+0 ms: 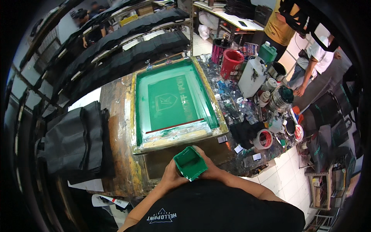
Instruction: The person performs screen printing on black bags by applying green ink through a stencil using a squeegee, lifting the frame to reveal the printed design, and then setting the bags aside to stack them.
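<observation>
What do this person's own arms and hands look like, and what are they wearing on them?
Both forearms are bare, with no long sleeves over them, and come up from the lower edge. The left hand and right hand wear no gloves; no rings, watch or bands can be made out. The person wears a black short-sleeved shirt with a small pale printed emblem on its front.

A screen-printing workshop, seemingly: green-inked printing frame point(174, 102) on a stained bench point(119, 154), paint buckets point(231, 63), stacked black fabric point(73, 141).
</observation>
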The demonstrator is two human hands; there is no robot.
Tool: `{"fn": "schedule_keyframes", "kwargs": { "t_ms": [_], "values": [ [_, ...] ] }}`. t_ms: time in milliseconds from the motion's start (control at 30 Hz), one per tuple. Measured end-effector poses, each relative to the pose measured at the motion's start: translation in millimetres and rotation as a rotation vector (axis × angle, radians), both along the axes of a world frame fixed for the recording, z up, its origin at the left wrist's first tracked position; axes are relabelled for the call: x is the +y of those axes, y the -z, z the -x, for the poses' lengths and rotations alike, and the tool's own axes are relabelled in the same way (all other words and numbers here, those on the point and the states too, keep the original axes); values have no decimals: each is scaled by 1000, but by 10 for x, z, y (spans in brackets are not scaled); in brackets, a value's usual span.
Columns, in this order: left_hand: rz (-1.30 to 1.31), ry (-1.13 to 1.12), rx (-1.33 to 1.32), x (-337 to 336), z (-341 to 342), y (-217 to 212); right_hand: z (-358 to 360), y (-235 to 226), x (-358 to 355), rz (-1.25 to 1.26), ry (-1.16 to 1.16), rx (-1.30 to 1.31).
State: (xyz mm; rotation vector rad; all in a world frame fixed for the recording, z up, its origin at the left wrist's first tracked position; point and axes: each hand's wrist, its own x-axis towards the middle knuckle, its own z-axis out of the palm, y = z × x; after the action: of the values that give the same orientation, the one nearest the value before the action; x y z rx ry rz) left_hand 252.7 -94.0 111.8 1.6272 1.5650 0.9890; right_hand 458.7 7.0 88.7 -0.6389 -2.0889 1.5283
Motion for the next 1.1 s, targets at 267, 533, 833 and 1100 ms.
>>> {"fn": "schedule_keyframes", "kwargs": {
  "t_ms": [267,533,833,1100],
  "values": [
    [-32,-47,-45,-20,-22,139,20,-6,-7,29,14,33],
    [-34,-50,-79,43,-93,-43,16,14,-8,89,25,40],
    [58,-73,-120,23,-121,-130,38,25,-2,-36,17,139],
    [108,-125,-232,-18,-121,-9,16,-47,24,-17,-23,215]
  ]
}}
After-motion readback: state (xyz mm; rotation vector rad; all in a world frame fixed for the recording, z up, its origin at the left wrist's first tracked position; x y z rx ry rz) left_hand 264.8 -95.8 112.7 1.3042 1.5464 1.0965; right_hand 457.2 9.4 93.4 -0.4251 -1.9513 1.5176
